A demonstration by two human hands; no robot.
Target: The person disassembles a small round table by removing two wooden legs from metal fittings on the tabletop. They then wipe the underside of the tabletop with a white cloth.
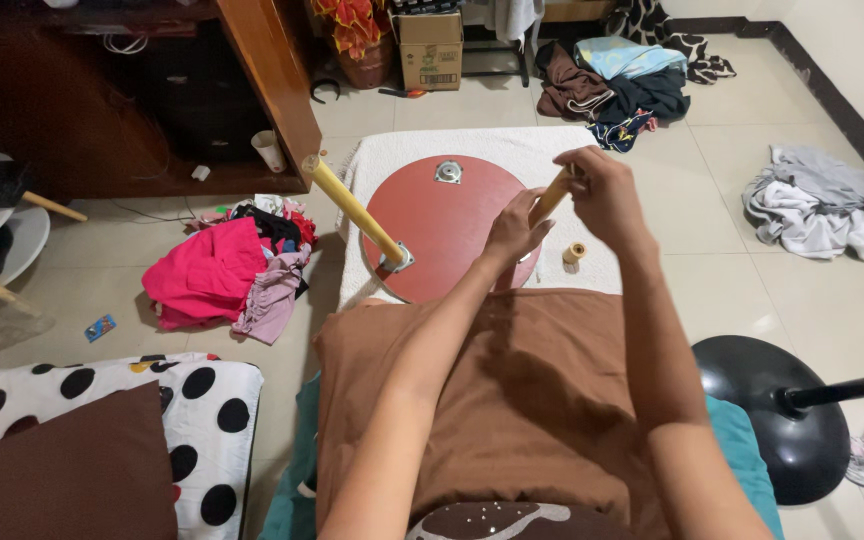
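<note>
Wooden leg point(553, 195) above red round seat point(442, 240), right hand point(607, 195) grip closed around it — left hand point(514, 232) steadying below.

We see a round reddish-brown seat board point(432, 235) lying underside up on a white mat point(512, 150), near its front edge. One yellow wooden leg point(354, 210) is fixed at the board's left rim, tilting up-left. A second yellow leg point(551, 196) stands at the right rim, mostly hidden. A silver bracket point(448, 172) sits near the far rim.

Home room: tiled floor point(712, 180), clothes piles point(222, 275), spotted cushion point(102, 400), wooden cabinet point(152, 90).
</note>
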